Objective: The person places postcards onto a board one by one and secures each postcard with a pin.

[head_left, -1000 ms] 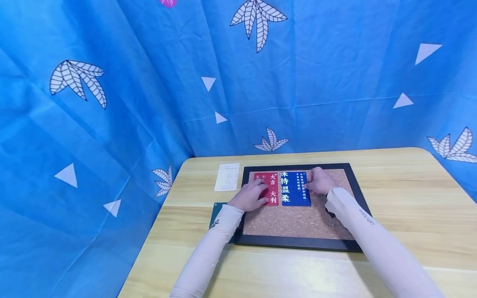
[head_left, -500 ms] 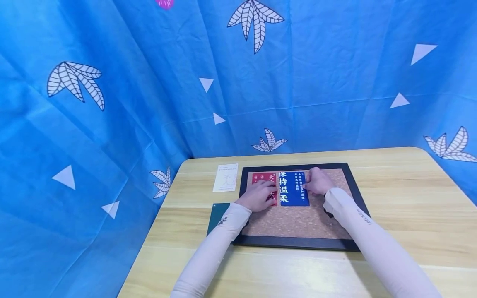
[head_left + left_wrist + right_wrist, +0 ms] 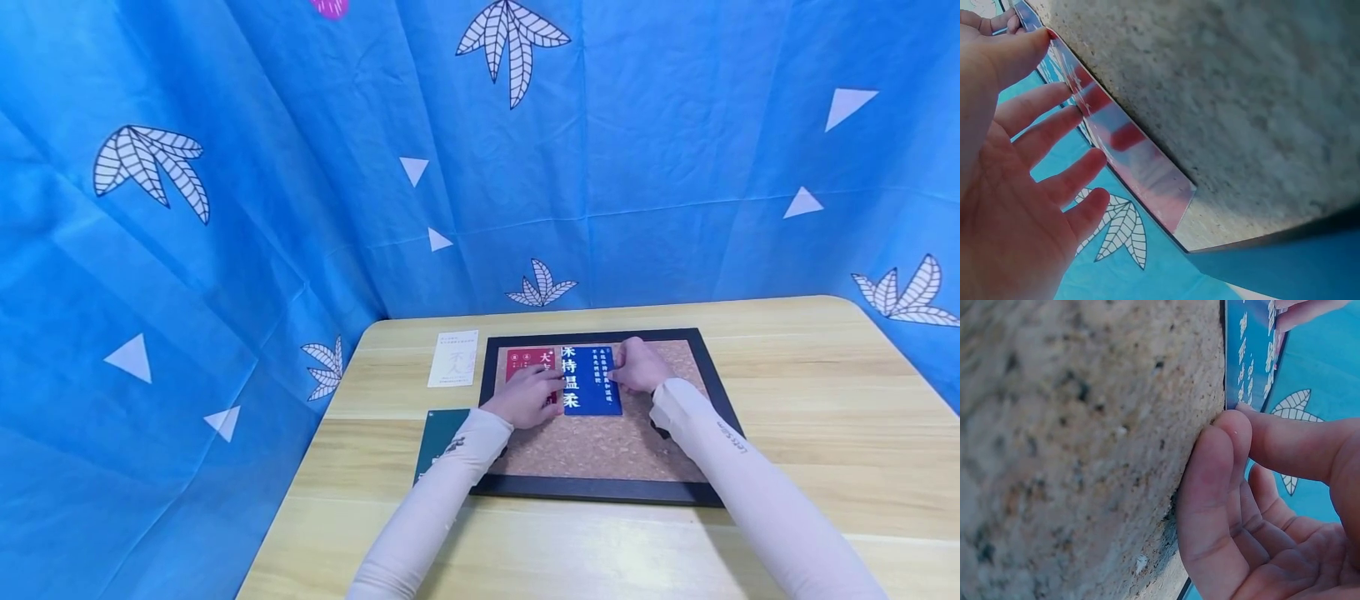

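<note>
A red card with white characters lies on a cork board in a black frame. To its right lies a blue card, also lettered in white. My left hand reaches over the red card, its fingertips at the blue card's left edge. In the left wrist view, the fingers are spread and fairly straight, with the thumb on the card edge. My right hand pinches the right edge of the blue card between thumb and fingers. Part of the red card is hidden under the left hand.
On the wooden table, a white card lies left of the board. A dark green card lies partly beneath the left sleeve. Blue patterned cloth hangs behind and to the left.
My left hand has slid right across the red card to the blue card's left edge, uncovering more of the green card. The right hand stays at the blue card's right edge.
</note>
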`<state>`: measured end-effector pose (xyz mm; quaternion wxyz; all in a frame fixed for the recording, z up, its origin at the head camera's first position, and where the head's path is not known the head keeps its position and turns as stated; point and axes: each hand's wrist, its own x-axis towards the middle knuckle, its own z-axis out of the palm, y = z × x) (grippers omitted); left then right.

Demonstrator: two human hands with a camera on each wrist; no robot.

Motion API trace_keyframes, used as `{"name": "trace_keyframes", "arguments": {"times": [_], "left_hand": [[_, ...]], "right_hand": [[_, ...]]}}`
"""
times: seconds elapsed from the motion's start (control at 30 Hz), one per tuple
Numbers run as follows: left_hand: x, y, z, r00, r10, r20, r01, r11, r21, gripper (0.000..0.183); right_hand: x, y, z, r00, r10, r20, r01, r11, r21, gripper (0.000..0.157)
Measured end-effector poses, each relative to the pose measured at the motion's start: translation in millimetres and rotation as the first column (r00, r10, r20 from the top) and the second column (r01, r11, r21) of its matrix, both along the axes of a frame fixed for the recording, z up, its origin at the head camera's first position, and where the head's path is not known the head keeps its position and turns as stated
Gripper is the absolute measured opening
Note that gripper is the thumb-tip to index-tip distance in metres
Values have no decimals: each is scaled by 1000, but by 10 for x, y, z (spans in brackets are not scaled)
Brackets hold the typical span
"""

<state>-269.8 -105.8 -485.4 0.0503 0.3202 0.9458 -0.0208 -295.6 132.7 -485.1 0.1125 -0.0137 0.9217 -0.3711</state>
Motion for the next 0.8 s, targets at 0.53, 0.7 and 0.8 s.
{"name": "trace_keyframes", "arguments": {"times": [0.53, 0.7, 0.8], "left_hand": [[-3, 52, 53, 1000, 18, 17, -17, 1000, -9, 46], [-26, 74, 46, 999, 37, 15, -37, 999, -9, 45], [-31, 91, 50, 999, 44, 19, -44, 999, -13, 46]], "right_hand": [[-14, 9, 0, 1000, -4, 9, 4, 1000, 10, 20], [-1, 9, 2, 1000, 2, 2, -2, 1000, 6, 18], [8, 24, 12, 1000, 14, 2, -14, 1000, -5, 17]]}}
